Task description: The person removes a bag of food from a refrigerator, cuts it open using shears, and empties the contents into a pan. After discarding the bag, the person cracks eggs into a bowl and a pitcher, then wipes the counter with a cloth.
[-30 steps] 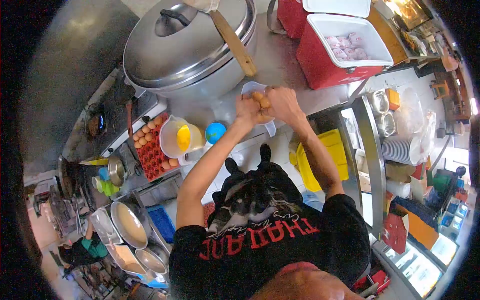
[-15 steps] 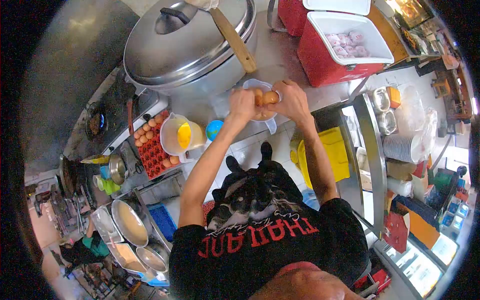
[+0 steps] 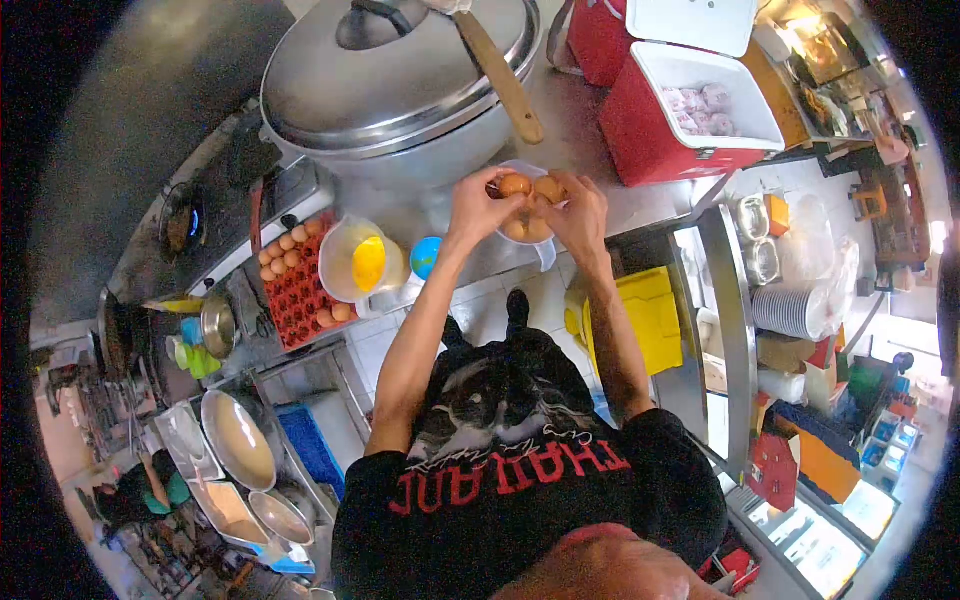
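Note:
My left hand has its fingers closed on a brown egg. Beside it, my right hand grips another brown egg or shell piece; whether either is cracked is too small to tell. Both are held close together over a clear plastic jug, with rounded brownish shapes inside. To the left stand a small blue round object and a larger translucent jug with bright yellow-orange yolk in it. A red egg tray with several brown eggs lies further left.
A large lidded metal pot with a wooden-handled tool across it stands behind the jug. At back right is an open red cooler with wrapped items. A burner flame shows at left; a co-worker is at lower left.
The two brown pieces have moved slightly apart over the jug, and my fingertips have shifted around them. The whole view has shifted slightly.

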`<action>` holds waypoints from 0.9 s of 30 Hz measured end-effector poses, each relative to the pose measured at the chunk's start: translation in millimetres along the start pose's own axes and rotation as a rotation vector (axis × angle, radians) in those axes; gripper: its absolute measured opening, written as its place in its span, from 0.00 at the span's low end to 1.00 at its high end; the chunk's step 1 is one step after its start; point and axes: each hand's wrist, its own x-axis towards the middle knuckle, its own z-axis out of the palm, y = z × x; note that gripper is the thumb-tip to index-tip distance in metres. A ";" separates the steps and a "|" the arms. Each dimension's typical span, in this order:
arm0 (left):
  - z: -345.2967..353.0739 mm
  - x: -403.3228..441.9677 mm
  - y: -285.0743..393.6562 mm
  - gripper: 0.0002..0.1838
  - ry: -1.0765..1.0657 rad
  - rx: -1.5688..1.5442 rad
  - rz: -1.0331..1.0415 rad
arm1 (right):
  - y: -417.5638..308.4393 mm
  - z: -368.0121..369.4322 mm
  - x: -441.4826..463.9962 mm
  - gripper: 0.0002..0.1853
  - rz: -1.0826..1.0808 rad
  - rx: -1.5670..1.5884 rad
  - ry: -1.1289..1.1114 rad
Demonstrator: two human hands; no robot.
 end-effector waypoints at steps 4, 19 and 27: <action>4.9 -11.7 11.0 0.22 0.196 -0.019 0.119 | -13.5 -6.6 0.5 0.22 -0.090 0.081 0.219; -4.2 -112.1 -70.7 0.24 0.312 -0.679 -0.203 | -6.5 32.5 -41.3 0.21 0.359 0.542 -0.088; -15.0 -187.4 -173.8 0.34 0.478 -0.854 -0.730 | -6.9 134.0 -97.7 0.18 0.249 0.618 -0.532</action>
